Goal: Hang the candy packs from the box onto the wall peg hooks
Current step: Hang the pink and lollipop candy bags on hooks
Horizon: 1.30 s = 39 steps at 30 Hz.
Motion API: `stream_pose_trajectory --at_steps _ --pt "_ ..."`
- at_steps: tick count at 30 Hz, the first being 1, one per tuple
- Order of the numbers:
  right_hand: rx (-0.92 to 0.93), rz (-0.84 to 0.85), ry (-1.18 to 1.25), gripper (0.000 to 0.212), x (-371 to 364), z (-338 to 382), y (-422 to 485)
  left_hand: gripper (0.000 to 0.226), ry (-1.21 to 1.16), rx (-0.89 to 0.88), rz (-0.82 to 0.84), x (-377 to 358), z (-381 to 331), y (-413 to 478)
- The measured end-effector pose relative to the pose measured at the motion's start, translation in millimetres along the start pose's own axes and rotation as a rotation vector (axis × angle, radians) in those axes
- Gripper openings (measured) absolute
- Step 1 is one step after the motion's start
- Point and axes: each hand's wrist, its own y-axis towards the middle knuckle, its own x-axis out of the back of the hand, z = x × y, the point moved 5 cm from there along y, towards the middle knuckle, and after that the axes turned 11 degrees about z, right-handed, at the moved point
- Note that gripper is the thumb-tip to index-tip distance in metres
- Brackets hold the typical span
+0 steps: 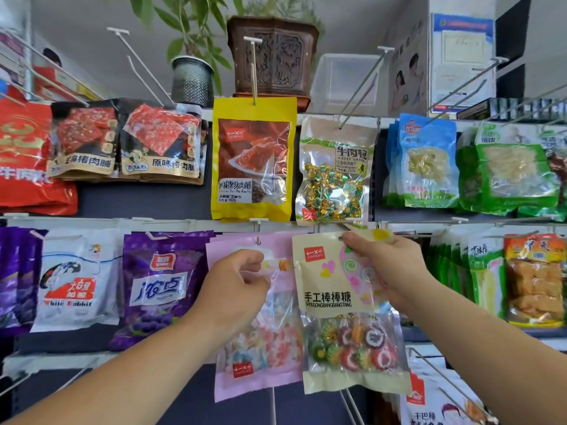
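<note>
Forearms raised, both hands at the middle peg row, one candy pack each.
Right hand [383, 265] pinched the top edge of the cream lollipop pack [346, 317] beside its hang hole, seemingly to steer it onto a hook; whether the hole was already on one could not be told. Left hand [242, 280], fingers curled, pinched the upper part of the pink candy pack [260, 348], which appeared hung on its peg hook [258, 240], probably to steady it and keep room. Pack edges overlapped. Yellow jerky pack [254, 161] hung above. Box not in view.
</note>
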Motion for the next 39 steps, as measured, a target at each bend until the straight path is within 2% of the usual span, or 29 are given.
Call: stream_pose_trajectory --at_steps 3,7,14,18,21,24,26,28,30,35,39 --pt "0.018 -0.055 0.030 0.029 8 -6 1 0.043 0.113 -0.034 0.017 2 3 0" --pt "-0.019 -0.063 -0.031 0.030 7 -8 14 0.047 0.412 -0.104 0.066 1 4 9" --pt "-0.050 -0.141 -0.198 0.057 5 -29 41 0.068 0.835 -0.172 0.237 -20 31 13" --pt "-0.032 -0.206 -0.257 0.048 5 -33 48 0.078 0.803 -0.217 0.303 -18 48 29" --pt "-0.009 -0.256 -0.290 0.054 12 -41 47 0.075 0.809 -0.279 0.303 -13 49 28" --pt "0.034 -0.348 -0.407 0.077 20 -54 24 0.066 0.790 -0.269 0.228 -6 51 8" --pt "0.117 -0.382 -0.595 0.070 16 -58 -3 0.062 0.710 -0.221 0.214 -2 52 -14" --pt "0.196 -0.309 -0.735 0.044 -2 -65 -35 0.061 0.595 -0.173 0.226 2 50 -39" --pt "0.214 -0.159 -0.776 0.020 -32 -74 -71 0.059 0.466 -0.115 0.236 7 52 -69" --pt "0.148 0.148 -0.875 0.038 -112 -103 -155 0.060 0.223 0.050 0.283 23 84 -158" --pt "0.102 0.417 -0.994 0.036 -175 -152 -213 0.055 0.181 0.168 0.277 45 132 -236"
